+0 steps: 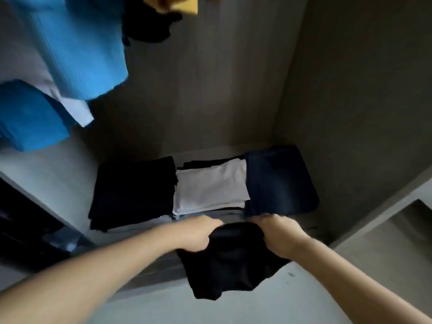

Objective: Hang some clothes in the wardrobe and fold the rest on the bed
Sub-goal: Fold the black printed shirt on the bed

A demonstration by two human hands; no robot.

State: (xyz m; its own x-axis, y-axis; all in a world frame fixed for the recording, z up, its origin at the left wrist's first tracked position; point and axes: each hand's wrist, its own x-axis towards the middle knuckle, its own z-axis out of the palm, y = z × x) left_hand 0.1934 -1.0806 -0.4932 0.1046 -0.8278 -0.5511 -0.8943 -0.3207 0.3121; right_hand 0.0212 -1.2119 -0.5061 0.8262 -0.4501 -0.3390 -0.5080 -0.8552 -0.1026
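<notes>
Black garment (224, 260) — held at its upper edge between both hands, the rest hanging slack below them in front of the wardrobe shelf (58, 178). Left hand (196, 235) grips the left corner with fingers curled over the cloth; right hand (278, 232) grips the right corner likewise. On the shelf, just behind the hands, three folded stacks side by side: black stack (133, 190), white stack (210, 188), dark blue stack (280, 181) — each touching its neighbour. Above left hang a blue ribbed top (77, 47) and a white garment (74, 108); a yellow item (173, 4) shows at the top edge. Grey wardrobe walls (350, 113) enclose the compartment.
</notes>
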